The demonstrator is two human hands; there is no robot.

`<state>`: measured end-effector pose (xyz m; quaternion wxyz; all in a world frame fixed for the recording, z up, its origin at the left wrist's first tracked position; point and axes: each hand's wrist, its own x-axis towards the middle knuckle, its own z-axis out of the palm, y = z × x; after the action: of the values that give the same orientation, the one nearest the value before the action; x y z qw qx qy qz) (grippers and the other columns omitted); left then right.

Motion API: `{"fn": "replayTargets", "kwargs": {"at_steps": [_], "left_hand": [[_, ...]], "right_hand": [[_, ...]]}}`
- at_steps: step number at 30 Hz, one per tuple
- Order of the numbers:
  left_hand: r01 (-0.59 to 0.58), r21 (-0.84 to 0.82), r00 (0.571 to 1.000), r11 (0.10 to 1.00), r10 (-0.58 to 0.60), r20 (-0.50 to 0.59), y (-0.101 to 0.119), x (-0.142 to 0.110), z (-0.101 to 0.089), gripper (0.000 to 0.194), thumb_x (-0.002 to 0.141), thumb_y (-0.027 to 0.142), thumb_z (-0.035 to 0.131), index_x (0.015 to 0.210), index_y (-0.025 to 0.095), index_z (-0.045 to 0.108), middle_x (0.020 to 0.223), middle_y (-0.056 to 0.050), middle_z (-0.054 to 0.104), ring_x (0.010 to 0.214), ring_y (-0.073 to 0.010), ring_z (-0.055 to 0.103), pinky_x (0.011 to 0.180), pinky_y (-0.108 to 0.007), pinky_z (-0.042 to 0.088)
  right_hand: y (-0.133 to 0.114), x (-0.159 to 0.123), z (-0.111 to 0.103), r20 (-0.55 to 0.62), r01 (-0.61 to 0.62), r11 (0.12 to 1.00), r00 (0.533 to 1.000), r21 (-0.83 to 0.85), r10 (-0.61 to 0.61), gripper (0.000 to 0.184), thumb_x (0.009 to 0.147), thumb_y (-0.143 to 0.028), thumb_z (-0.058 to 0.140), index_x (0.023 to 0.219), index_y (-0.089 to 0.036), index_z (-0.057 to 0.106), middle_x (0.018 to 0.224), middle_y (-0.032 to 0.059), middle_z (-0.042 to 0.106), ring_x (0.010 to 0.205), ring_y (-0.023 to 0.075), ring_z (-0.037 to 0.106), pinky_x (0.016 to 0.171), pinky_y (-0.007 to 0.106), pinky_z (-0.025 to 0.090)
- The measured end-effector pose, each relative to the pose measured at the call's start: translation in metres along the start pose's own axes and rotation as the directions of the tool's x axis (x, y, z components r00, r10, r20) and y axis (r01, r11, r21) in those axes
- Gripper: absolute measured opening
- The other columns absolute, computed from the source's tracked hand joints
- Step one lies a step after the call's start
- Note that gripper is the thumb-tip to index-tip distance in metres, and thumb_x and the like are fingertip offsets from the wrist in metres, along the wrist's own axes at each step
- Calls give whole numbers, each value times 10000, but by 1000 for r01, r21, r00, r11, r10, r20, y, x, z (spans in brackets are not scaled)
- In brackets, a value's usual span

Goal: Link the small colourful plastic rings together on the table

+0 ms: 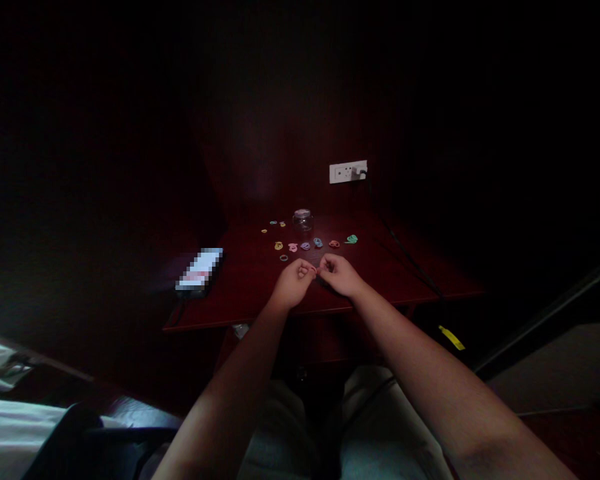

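My left hand (295,281) and my right hand (339,273) meet over the front of the dark red table, fingertips pinched close together. Between them is a small pinkish-red band (315,270), mostly hidden by the fingers. Just beyond lies a row of small elastic bands sorted by colour: yellow bands (279,246), pink bands (293,247), purple bands (305,246), blue bands (318,243), orange bands (334,244) and green bands (351,239). A single greyish band (284,258) rests nearer my left hand. Behind the row stands a clear jar (303,221) with its lid on.
Several loose bands (283,225) lie left of the jar, with a yellow band (264,231) apart from them. A phone (200,270) with a lit screen sits at the table's left. A plug fills part of the wall socket (348,172); a dark cable (410,257) runs along the right.
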<state>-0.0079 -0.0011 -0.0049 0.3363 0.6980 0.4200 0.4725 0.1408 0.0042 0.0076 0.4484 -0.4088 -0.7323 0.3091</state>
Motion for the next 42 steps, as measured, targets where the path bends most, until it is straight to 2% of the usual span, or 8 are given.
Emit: {"fn": "replayTargets", "kwargs": {"at_steps": [31, 42], "left_hand": [[-17, 13, 1000, 1000, 17, 6, -2, 0, 0, 73, 736, 195, 516, 769, 137, 549, 703, -21, 597, 644, -91, 535, 623, -212, 420], [7, -36, 1000, 999, -7, 5, 3, -1, 0, 56, 727, 173, 521, 755, 131, 545, 674, -13, 583, 620, -83, 524, 613, -202, 413]], "right_hand": [[2, 0, 1, 4, -4, 1000, 1000, 13, 4, 122, 661, -239, 494, 596, -170, 416, 511, -50, 407, 475, 76, 360, 442, 191, 272], [2, 0, 1, 15, -5, 1000, 1000, 29, 5, 109, 660, -229, 488, 604, -169, 416, 514, -52, 412, 474, 72, 360, 441, 188, 270]]}}
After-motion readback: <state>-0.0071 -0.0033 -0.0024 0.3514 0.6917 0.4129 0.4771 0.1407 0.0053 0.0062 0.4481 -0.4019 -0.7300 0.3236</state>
